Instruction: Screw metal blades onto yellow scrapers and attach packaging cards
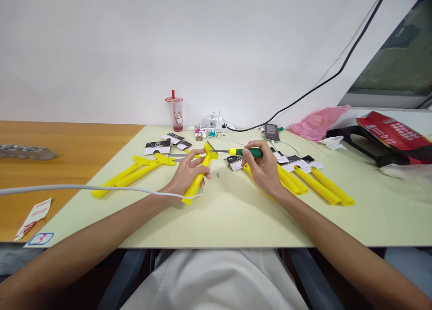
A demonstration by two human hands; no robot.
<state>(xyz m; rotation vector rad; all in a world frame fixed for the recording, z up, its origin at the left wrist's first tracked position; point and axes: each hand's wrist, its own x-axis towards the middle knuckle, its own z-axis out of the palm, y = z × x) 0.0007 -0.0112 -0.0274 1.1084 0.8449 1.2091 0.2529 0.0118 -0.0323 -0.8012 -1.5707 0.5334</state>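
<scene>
My left hand point(189, 171) is wrapped round a yellow scraper-like tool point(195, 184), its forked head pointing up and away from me. In my right hand point(263, 163) is a screwdriver point(250, 152) with a green and yellow handle, held level. The shaft reaches left, and its tip is at the yellow tool's head; whether it sits in a screw is too small to tell. Small metal screws point(218, 175) lie on the table between my hands. Two more yellow tools point(141, 171) lie left of my left hand. Several yellow handles point(317, 186) with black-and-white cards lie to the right.
Black-and-white cards point(157, 148), a pink cup point(177, 114) with a straw and a power strip point(211, 122) stand or lie at the back of the pale table point(229, 224). A grey device point(272, 132), pink bag point(319, 123) and red package point(394, 134) are to the right. A white cable point(101, 187) crosses my left forearm.
</scene>
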